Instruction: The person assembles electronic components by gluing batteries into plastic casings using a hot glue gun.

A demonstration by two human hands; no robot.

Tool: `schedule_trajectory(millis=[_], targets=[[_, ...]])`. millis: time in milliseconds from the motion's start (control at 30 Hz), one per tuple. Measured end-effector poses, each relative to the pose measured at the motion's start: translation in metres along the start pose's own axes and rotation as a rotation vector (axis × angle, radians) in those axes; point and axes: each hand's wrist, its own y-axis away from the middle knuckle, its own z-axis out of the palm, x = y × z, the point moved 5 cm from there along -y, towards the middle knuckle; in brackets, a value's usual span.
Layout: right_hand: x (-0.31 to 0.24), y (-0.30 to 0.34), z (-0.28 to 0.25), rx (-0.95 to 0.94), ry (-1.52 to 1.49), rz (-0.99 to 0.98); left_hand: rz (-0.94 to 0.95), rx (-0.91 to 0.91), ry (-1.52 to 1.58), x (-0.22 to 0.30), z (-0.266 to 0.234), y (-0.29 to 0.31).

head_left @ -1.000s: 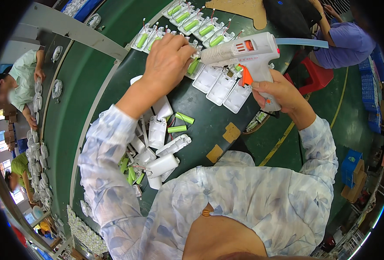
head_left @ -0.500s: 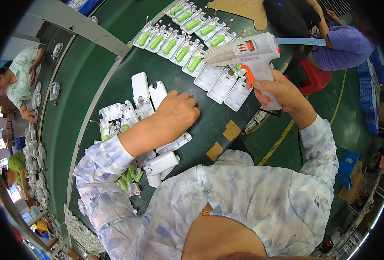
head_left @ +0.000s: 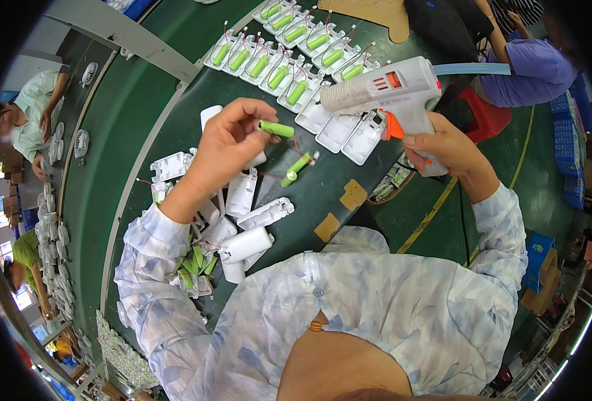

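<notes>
My left hand (head_left: pixel 232 144) is raised over the dark green table, its thumb and fingers pinching a green cylindrical battery (head_left: pixel 277 129) with thin wires. Just below and to the right is another green battery (head_left: pixel 298 168), with a small white connector close by; whether it rests on the table or hangs is hard to tell. My right hand (head_left: pixel 446 144) grips the handle of a white glue gun (head_left: pixel 396 87) with an orange trigger. Its ribbed nozzle points left, above bare white plastic casings (head_left: pixel 340 131). Beyond these stand rows of white casings (head_left: pixel 259 67) with green batteries and wires in them.
Loose white casings (head_left: pixel 242 244) and a heap of green batteries (head_left: pixel 194 262) lie by my left forearm. Cardboard pieces (head_left: pixel 327 227) are on the table's near edge. A person in purple (head_left: pixel 533 70) sits at the far right by a red stool (head_left: pixel 480 117). Other people work on the left.
My left hand has risen from the table and now holds a green battery; a second battery shows beside it. The glue gun has shifted slightly right.
</notes>
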Motion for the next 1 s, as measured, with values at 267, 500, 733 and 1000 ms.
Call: schedule_trajectory(millis=[267,500,733,1000], targets=[[0.007,0.005,0.008,0.021,0.057,0.021,0.306,-0.229,-1.089,-0.016,0.013,0.005],[0.008,0.003,0.003,0.094,0.061,0.047,0.249,-0.222,-1.239,-0.02,0.025,-0.005],[0.014,0.003,-0.003,0.057,0.01,-0.004,0.157,-0.279,-1.166,-0.01,0.027,-0.005],[0.01,0.004,0.001,0.03,-0.003,0.013,-0.547,-0.292,-0.22,-0.038,0.017,-0.008]])
